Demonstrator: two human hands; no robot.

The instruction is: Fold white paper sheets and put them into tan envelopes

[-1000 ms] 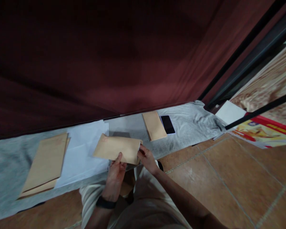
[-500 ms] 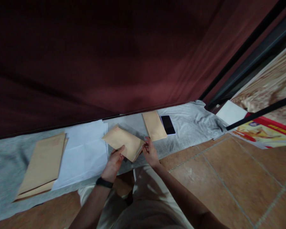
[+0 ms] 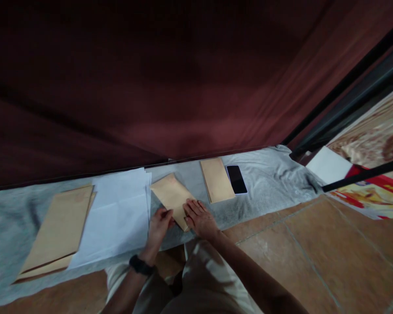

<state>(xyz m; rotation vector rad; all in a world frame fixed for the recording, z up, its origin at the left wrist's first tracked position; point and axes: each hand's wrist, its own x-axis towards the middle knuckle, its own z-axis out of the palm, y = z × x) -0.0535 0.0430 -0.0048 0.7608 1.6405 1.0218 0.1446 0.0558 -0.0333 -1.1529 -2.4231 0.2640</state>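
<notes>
A brown envelope (image 3: 170, 195) lies flat on the grey cloth (image 3: 268, 179) in front of me. My right hand (image 3: 199, 218) rests flat on its near end, fingers stretched out. My left hand (image 3: 160, 223) touches the envelope's near left edge with its fingers curled; a dark band is on that wrist. White paper sheets (image 3: 119, 216) lie just left of the envelope.
A stack of brown envelopes (image 3: 57, 229) lies at the far left of the cloth. Another brown envelope (image 3: 216, 179) and a black phone (image 3: 236, 179) lie to the right. A dark red curtain (image 3: 170, 78) hangs behind. Tiled floor (image 3: 314, 253), a white sheet (image 3: 327, 165) and a red printed poster (image 3: 373, 192) are at right.
The envelope was held up in both hands; it has come down onto the cloth and turned lengthwise. My right hand now presses flat on it.
</notes>
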